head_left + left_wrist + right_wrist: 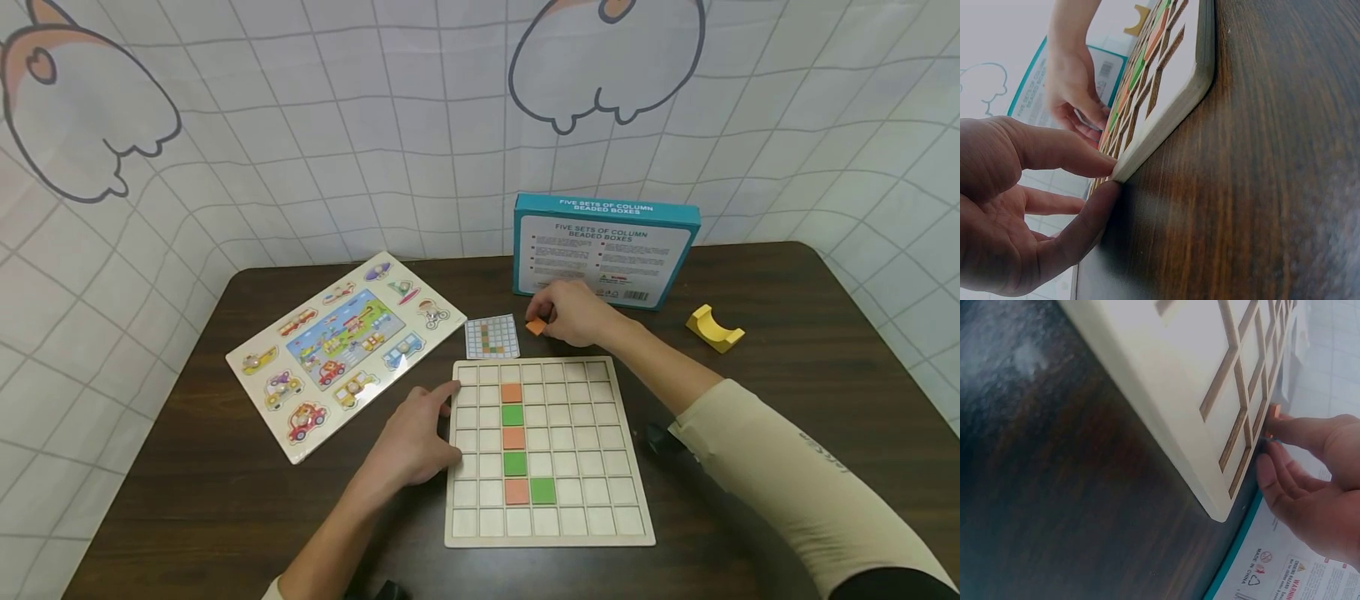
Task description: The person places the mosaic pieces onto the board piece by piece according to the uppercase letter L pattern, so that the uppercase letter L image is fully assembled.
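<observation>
A wooden grid board (550, 536) lies flat on the table, with orange tiles (513, 437) and green tiles (514, 463) alternating down one column. One more green tile (542, 491) sits beside the lowest orange one. My left hand (414, 439) rests at the board's left edge, thumb and index finger spread apart along it; in the left wrist view their fingertips are right at the rim. Beyond the board's far edge, my right hand (573, 315) pinches an orange tile (536, 326) close over the table. That tile (1274, 412) is partly covered by fingers in the right wrist view.
A small pattern card (492, 337) lies behind the board. A vehicle picture puzzle (345, 354) lies at the left. The teal-and-white box (606, 252) stands upright behind my right hand. To the right is a yellow curved block (714, 328). A patterned white curtain (337, 125) hangs behind the table.
</observation>
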